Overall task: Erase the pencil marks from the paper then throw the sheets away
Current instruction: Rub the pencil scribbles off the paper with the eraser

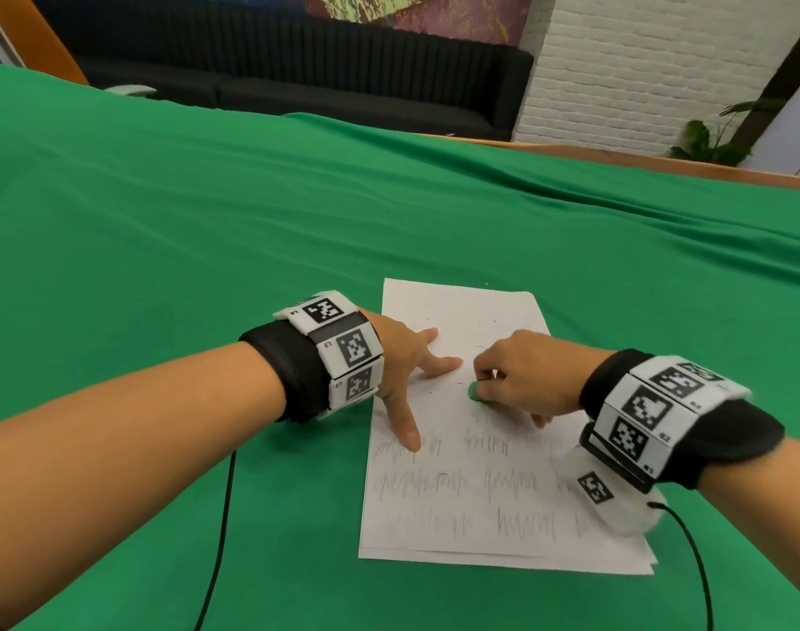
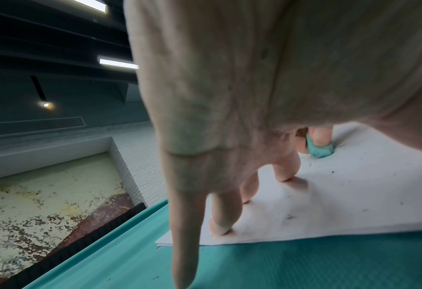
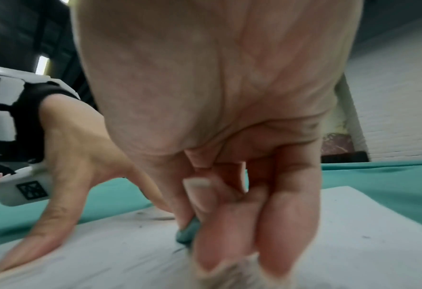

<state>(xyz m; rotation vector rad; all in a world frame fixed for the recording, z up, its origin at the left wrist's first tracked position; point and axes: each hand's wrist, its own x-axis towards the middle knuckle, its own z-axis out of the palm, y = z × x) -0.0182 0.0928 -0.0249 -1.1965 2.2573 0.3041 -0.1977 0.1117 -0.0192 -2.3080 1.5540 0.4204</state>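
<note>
Closest to me are my two forearms, each with a black wrist strap covered in square black-and-white marker tiles, and a thin black cable trails off each one across the green cloth towards me.

Between my arms is the paper, a small stack going by the offset edges at the near corner. The near half has rows of grey pencil scribbles; the far half looks mostly clean, just little dark specks on it.

My left hand is spread wide and flat on the left side of the top sheet, thumb planted on a scribble row, fingertips pressing down near the far left edge. My right hand is bunched up, pinching a small green eraser between thumb and fingers, its tip touching the sheet about mid-page, just beside my left index finger. My right wrist and its strap cover part of the right-hand scribbles.

Further out there's the wooden table edge, then a black sofa, a white brick wall and a plant in the right corner.
</note>
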